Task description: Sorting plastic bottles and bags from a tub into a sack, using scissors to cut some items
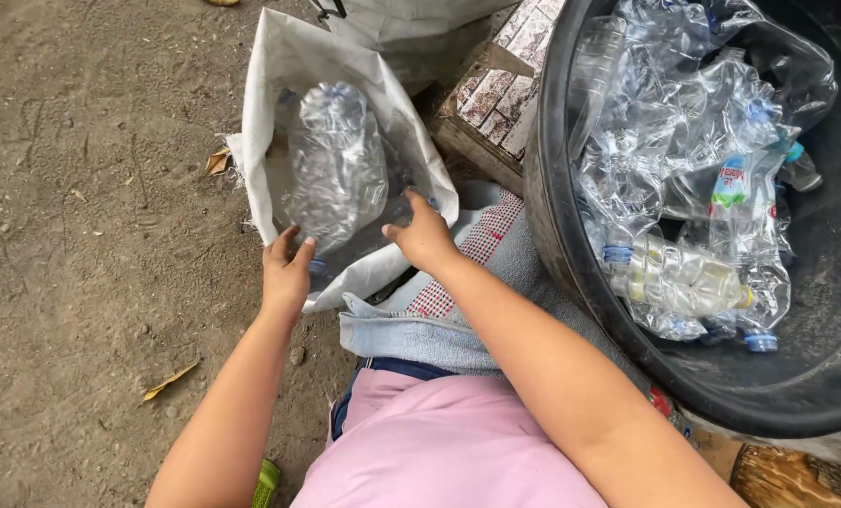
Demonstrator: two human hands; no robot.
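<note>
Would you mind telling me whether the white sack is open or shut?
Open: the sack mouth gapes, the right hand holds its rim, a bottle shows inside.

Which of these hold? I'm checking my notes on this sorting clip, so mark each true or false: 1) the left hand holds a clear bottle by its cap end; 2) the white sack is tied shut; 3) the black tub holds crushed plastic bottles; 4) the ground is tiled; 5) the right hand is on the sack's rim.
1) True: the left hand grips the clear bottle near its blue cap.
2) False: the white sack is open, with the bottle at its mouth.
3) True: the black tub holds crushed bottles.
4) False: the ground is bare dirt.
5) True: the right hand grips the rim.
</note>
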